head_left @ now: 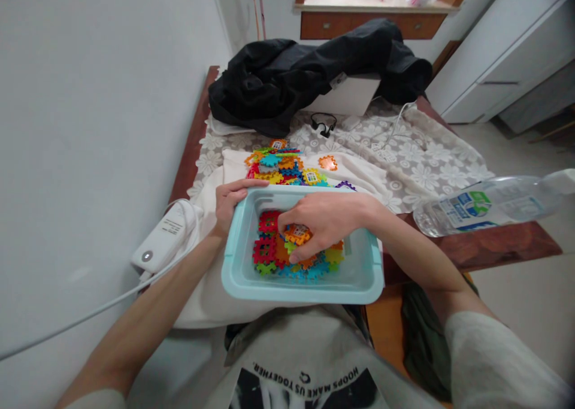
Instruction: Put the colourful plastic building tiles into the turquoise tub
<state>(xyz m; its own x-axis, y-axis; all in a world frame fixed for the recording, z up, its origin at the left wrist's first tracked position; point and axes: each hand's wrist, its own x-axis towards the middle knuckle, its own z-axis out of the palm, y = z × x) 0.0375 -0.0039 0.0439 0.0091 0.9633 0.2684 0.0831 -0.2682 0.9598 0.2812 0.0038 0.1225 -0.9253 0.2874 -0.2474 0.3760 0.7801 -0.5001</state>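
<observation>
A light blue plastic bin (303, 294) rests close to my body, with several interlocking building tiles (265, 250) in red, orange, blue and green on its floor. My left hand (233, 202) grips the bin's far left corner, fingers along the rim. Reaching in over the right side, my right hand (321, 220) has its thumb and fingers curled around an orange building tile (297, 234); its palm hides some pieces. Behind the bin lies a colourful pile of more tiles (269, 160) on white cloth. An orange tile (327, 162) lies apart to its right.
A clear plastic bottle (485, 205) lies at the table's right edge. A white power adapter (166, 235) with a cable is at the left by the wall. Farther back are a black jacket (287, 79) over a white box-like object (345, 97) and black earphones (323, 123).
</observation>
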